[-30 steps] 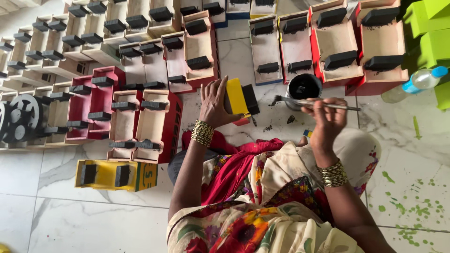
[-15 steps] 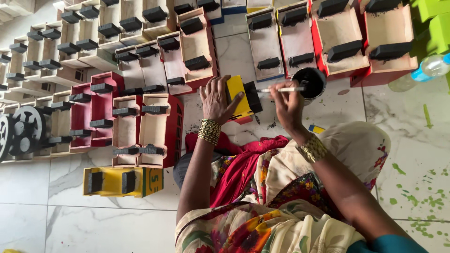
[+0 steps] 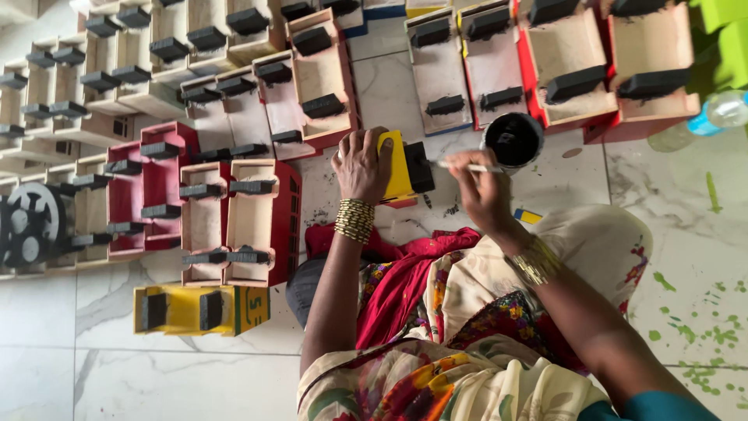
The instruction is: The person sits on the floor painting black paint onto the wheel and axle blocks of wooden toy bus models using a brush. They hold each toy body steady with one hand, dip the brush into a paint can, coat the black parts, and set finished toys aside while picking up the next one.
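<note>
Left hand (image 3: 363, 164) clamped over yellow toy (image 3: 399, 165), pinned to floor (image 3: 389, 93) at centre. Right hand (image 3: 477, 191) pinched shut on brush (image 3: 466, 166), tip toward paint cup (image 3: 512, 140) at 3 o'clock, filled with black paint. Probably light, rigid wood; best gripped by dry yellow sides, clear of wet black block (image 3: 420, 167).

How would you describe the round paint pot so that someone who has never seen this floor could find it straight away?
Start from the long row of open wooden toy boxes on the white marble floor. Just below the red-edged ones, beside the right hand holding a thin brush, stands the paint pot. It is the only round thing there, a small cup black with paint inside, among square-cornered boxes.
</note>
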A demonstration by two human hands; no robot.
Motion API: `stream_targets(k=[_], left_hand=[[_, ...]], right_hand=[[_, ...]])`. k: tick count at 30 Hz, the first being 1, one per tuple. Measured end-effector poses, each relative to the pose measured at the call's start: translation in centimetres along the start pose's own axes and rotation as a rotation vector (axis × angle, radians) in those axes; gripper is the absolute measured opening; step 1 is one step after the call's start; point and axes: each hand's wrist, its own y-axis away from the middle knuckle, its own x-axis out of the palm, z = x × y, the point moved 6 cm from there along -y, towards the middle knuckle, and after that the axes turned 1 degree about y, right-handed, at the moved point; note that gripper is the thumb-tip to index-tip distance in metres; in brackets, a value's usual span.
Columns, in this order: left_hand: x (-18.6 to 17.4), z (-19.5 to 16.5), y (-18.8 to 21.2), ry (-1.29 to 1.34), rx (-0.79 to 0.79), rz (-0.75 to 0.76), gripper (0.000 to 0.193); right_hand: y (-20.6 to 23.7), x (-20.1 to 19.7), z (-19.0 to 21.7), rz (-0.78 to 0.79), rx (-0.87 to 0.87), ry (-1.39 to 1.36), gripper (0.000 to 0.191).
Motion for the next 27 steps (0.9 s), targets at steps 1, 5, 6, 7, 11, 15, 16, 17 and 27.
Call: stream_targets(k=[1, 5, 6, 7, 11, 15, 16, 17, 27], left_hand=[[-0.3, 0.4, 0.1, 0.03, 0.016, -0.003, 0.032], [-0.4, 0.8, 0.0, 0.061, 0.052, 0.013, 0.033], [-0.2, 0.7, -0.1, 0.057, 0.049, 0.037, 0.033], [0.1, 0.6, -0.1, 0.053, 0.049, 0.059, 0.033], [-0.1, 0.0, 0.1, 0.041, 0.059, 0.021, 0.032], [-0.3, 1.0, 0.1, 0.057, 0.042, 0.02, 0.032], [-0.3, 1.4, 0.0, 0.056, 0.044, 0.015, 0.032], [-0.2, 1.8, -0.2, 0.045, 0.025, 0.035, 0.032], [-1.2, 3.0, 0.1, 0.101, -0.031, 0.047, 0.034]], right_hand=[[0.9, -0.3, 0.6, 0.017, -0.034, 0.014, 0.009], [1.1, -0.9, 0.6, -0.06, -0.023, -0.043, 0.012], [0.6, -0.6, 0.4, -0.067, -0.041, -0.098, 0.012], [-0.3, 0.1, 0.1, -0.077, -0.062, -0.155, 0.011], [-1.5, 2.4, -0.6, -0.024, -0.009, -0.041, 0.01], [1.6, 2.5, 0.9, 0.081, 0.051, -0.058, 0.009], [2.0, 2.1, 1.3, 0.082, 0.034, -0.064, 0.009], [2.1, 1.7, 1.7, 0.082, 0.017, -0.07, 0.008], [1.0, 2.5, 3.0, 0.153, -0.134, 0.186, 0.005]])
